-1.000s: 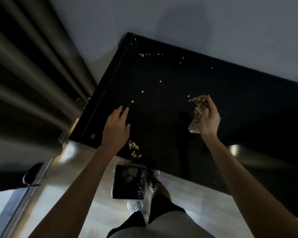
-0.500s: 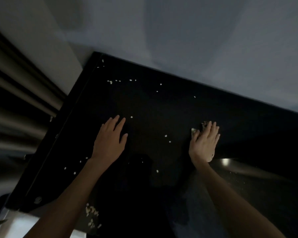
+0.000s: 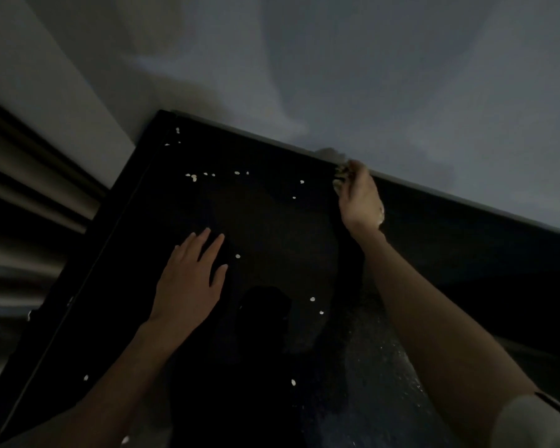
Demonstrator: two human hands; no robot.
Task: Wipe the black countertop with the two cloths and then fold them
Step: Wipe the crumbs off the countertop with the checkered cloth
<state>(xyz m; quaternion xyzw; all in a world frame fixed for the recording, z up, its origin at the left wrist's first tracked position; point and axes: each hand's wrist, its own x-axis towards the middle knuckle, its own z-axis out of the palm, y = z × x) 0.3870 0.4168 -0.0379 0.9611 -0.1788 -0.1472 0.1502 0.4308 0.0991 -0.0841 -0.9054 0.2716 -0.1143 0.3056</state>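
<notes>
Head view: right hand [image 3: 359,198] at two o'clock curls over the cloth [image 3: 339,178] at the countertop's [image 3: 272,221] far edge; left hand [image 3: 188,286] lies flat at eight o'clock; best press firmly, dragging crumbs [image 3: 193,177] towards six.

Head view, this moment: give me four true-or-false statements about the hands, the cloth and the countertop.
1. The right hand holds a cloth at the far edge of the countertop, by the wall. True.
2. The left hand grips a second cloth. False: it lies flat on the countertop with straight fingers, and no cloth shows under it.
3. Pale crumbs are scattered on the countertop. True.
4. The countertop is white. False: it is black.
</notes>
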